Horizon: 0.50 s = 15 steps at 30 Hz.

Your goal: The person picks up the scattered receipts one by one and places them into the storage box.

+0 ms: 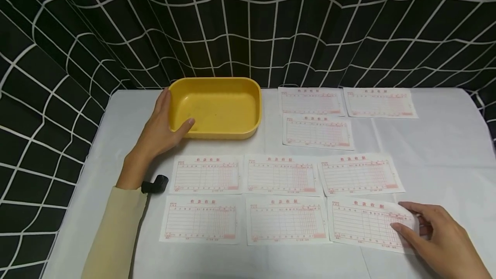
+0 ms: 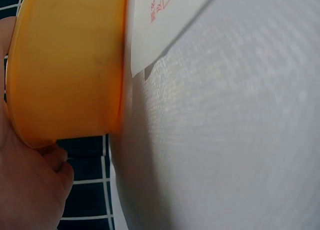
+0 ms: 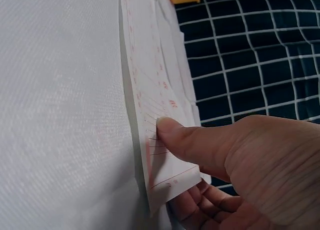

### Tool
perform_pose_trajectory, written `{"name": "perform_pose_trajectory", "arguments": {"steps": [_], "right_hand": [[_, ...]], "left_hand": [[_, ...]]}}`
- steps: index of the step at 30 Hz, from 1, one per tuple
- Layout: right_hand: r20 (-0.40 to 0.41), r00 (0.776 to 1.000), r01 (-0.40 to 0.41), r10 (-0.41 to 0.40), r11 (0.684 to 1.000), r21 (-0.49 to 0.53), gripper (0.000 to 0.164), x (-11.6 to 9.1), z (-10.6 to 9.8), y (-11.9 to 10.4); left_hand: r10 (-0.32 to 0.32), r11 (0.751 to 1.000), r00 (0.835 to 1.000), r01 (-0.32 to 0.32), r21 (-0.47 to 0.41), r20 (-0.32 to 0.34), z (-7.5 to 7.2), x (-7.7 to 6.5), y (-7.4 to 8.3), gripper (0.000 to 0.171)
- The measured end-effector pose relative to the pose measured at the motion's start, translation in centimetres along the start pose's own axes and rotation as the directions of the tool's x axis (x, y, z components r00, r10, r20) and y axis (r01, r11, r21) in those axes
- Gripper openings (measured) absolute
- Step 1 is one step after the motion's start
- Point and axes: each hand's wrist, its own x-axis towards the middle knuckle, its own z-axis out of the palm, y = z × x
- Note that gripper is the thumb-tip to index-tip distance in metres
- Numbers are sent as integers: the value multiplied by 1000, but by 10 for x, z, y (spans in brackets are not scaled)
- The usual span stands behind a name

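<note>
My left hand (image 1: 158, 130) grips the left end of a yellow plastic tub (image 1: 217, 135), its thumb over the front rim and its fingers at the outer side. In the left wrist view the tub's wall (image 2: 67, 69) stands close by, with curled fingertips showing below it. At the lower right, my right hand (image 1: 445, 236) pinches the right end of a paper receipt slip (image 1: 364, 223) printed in red. The thumb lies on top of the slip (image 3: 175, 177) and the other fingers are beneath, with that end lifted off the white cloth.
Two more slips lie in the front row, including one at centre (image 1: 286, 221). Behind them is a row with a middle slip (image 1: 282, 175). Three others, one being the far right slip (image 1: 381, 103), lie at the back. A black grid-patterned curtain (image 1: 271, 25) hangs behind the white-covered table (image 1: 445, 150).
</note>
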Motion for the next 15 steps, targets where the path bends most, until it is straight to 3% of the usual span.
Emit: {"name": "perform_pose_trajectory", "arguments": {"steps": [15], "right_hand": [[14, 998, -59, 58, 997, 39, 45, 1, -2, 3]], "left_hand": [[-10, 1000, 1000, 10, -23, 9, -1, 0, -2, 105]]}}
